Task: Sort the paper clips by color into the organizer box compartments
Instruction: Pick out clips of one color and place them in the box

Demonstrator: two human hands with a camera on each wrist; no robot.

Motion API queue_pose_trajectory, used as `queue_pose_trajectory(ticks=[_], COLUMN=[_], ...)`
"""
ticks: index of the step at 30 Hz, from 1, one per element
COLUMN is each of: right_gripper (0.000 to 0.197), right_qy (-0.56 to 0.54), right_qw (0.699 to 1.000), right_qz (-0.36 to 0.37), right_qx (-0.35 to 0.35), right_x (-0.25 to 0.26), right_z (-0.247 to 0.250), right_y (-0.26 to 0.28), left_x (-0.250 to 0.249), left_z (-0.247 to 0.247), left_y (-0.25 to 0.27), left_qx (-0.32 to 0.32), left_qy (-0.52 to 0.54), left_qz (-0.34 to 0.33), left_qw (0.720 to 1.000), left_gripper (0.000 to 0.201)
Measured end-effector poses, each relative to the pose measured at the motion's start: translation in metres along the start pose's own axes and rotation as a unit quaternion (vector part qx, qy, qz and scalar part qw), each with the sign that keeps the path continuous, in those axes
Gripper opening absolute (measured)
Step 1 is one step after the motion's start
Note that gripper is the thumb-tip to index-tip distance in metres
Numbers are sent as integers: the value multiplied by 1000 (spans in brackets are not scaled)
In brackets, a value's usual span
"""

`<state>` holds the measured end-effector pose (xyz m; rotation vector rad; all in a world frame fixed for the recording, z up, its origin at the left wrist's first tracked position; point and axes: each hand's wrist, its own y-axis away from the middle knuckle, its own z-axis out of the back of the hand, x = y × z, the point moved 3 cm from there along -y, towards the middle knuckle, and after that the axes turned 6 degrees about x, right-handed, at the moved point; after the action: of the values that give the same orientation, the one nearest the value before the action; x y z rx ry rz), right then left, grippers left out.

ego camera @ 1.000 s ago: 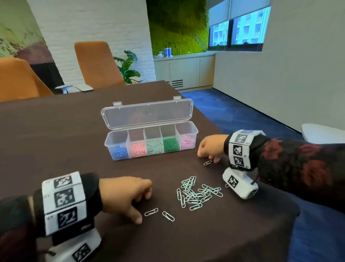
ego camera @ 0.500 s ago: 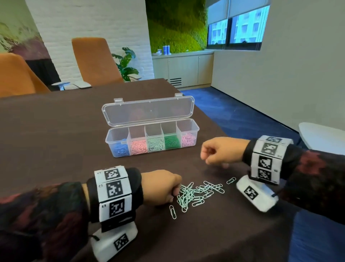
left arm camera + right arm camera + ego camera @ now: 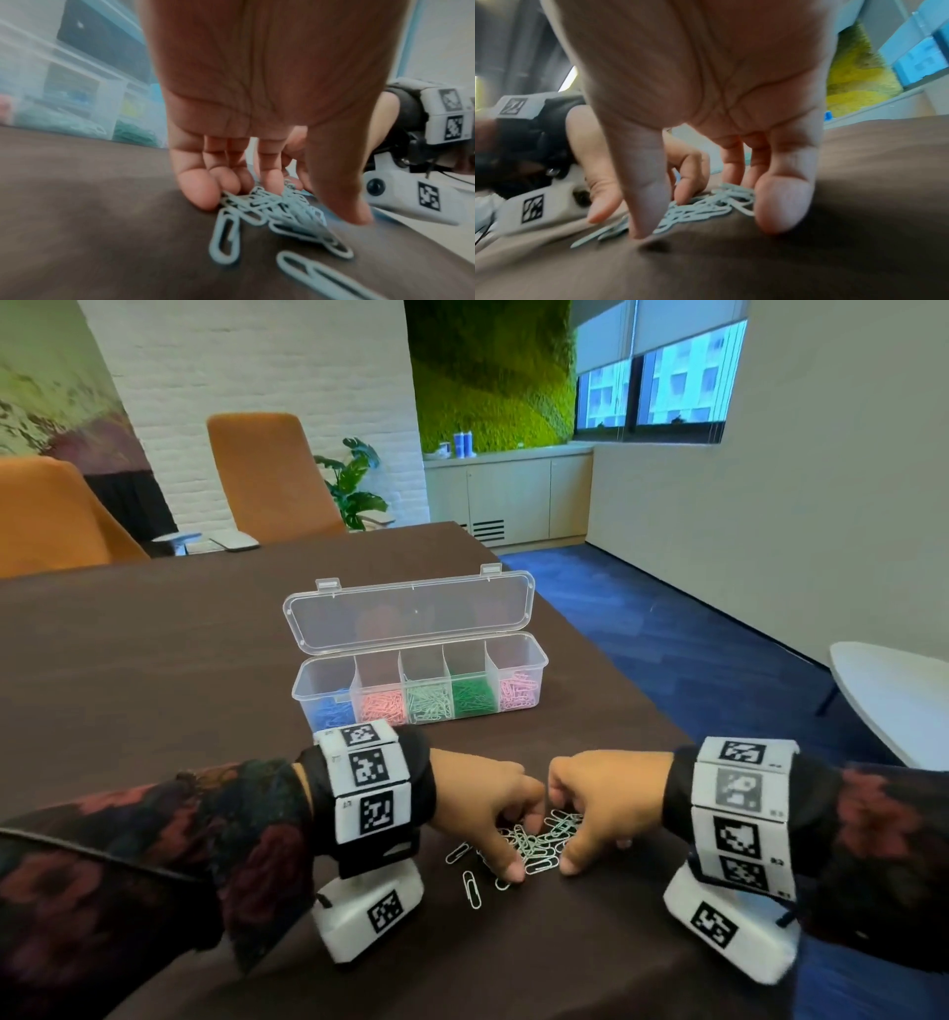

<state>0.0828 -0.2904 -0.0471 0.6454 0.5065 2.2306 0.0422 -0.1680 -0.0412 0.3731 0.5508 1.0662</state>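
Note:
A pile of pale green paper clips [image 3: 539, 847] lies on the brown table [image 3: 154, 670] near its front edge. My left hand [image 3: 521, 847] and right hand [image 3: 562, 837] cup the pile from either side, knuckles nearly touching. In the left wrist view the left hand [image 3: 280, 203] curls over the clips [image 3: 295, 225] with fingertips and thumb on them. The right hand [image 3: 713, 215] bends round the clips [image 3: 695, 211] the same way. Two stray clips [image 3: 471, 888] lie just left of the pile. The clear organizer box [image 3: 421, 654] stands open behind, holding blue, pink, pale green, dark green and light pink clips.
The box lid [image 3: 411, 613] stands upright at the back. The table's right edge [image 3: 642, 711] drops to blue carpet close to my right wrist. Two orange chairs [image 3: 267, 474] stand beyond the table, and a white round table [image 3: 893, 690] sits at the right.
Both hands have moved inward from the sides to meet at the pile. The scattered clips are now bunched tightly between them.

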Motion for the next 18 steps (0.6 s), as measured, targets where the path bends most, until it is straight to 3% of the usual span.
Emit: queue_pose_trajectory(ticks=[2,5,9,18], right_gripper=[53,44,23,7], right_qy=[74,103,123,183], right_qw=[996,993,989,980], right_qz=[20,41,73,75], right_qx=[-35,-46,-20,-29], right_x=[12,24,32,33], right_z=[-4,-7,-7,-9], right_y=[-3,-11,-19,-21], left_x=[5,11,6,0], left_z=[-6,-17,-25,-25], left_y=[12,24,24,16], left_qx=[17,10,-30,-55], left_qy=[-19,-47,-55,-56], left_qz=[9,43,56,52], left_qw=[1000,998,997,996], left_gripper=[55,61,44,13])
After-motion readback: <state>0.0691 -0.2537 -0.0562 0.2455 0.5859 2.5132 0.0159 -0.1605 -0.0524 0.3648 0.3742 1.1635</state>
